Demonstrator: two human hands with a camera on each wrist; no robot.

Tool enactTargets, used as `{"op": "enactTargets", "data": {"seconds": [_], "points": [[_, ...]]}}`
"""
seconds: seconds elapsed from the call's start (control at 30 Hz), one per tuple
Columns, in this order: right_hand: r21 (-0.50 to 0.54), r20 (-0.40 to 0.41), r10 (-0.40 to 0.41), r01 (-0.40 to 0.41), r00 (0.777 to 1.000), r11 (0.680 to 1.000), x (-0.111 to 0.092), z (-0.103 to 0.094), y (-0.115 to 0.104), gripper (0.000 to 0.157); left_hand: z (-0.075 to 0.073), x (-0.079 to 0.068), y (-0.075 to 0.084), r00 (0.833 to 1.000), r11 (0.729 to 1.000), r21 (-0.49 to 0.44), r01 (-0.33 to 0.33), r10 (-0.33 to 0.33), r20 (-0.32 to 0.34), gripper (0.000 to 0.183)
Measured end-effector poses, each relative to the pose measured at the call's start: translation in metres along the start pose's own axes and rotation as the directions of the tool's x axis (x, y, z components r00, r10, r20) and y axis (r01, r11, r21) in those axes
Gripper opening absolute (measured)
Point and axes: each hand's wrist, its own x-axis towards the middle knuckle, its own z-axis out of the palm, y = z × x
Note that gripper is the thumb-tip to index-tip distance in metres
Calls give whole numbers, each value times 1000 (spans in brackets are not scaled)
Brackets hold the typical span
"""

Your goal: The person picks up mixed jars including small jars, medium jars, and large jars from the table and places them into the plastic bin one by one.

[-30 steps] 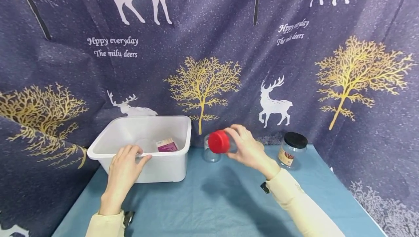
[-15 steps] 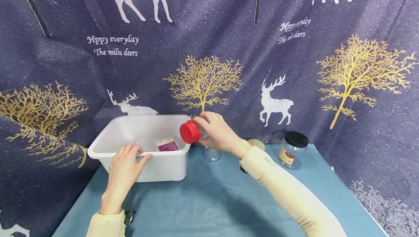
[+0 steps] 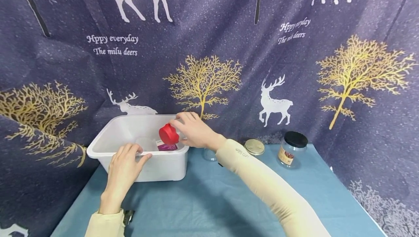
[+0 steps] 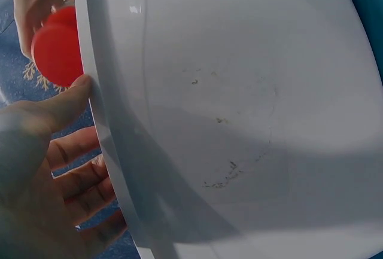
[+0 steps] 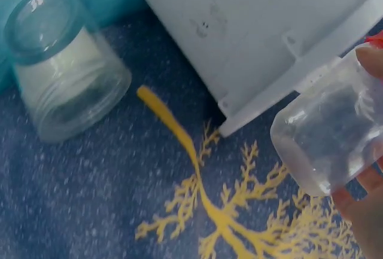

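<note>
My right hand grips a clear plastic jar with a red lid. The jar is tilted, lid end to the left, over the right part of a white plastic bin. In the right wrist view its clear base is beside the bin's rim. My left hand holds the bin's front rim, fingers over the edge and thumb at the rim. Inside the bin, a purple and white box lies partly behind the red lid.
An open-looking clear glass jar stands right of the bin, mostly behind my right hand in the head view. Farther right are a gold lid and a clear jar with a black lid. A patterned cloth hangs behind the blue table.
My right hand has carried the red-lidded jar leftward, from near the glass jar to over the bin. The gold lid has come into view behind the sleeve. My left hand keeps its place.
</note>
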Motion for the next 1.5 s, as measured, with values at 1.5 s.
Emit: {"op": "enactTargets", "data": {"seconds": [1.5], "points": [[312, 137, 223, -256, 965, 915, 31, 19, -37, 61, 1, 0, -3, 1000, 1000, -6, -15, 15, -17, 31]]}}
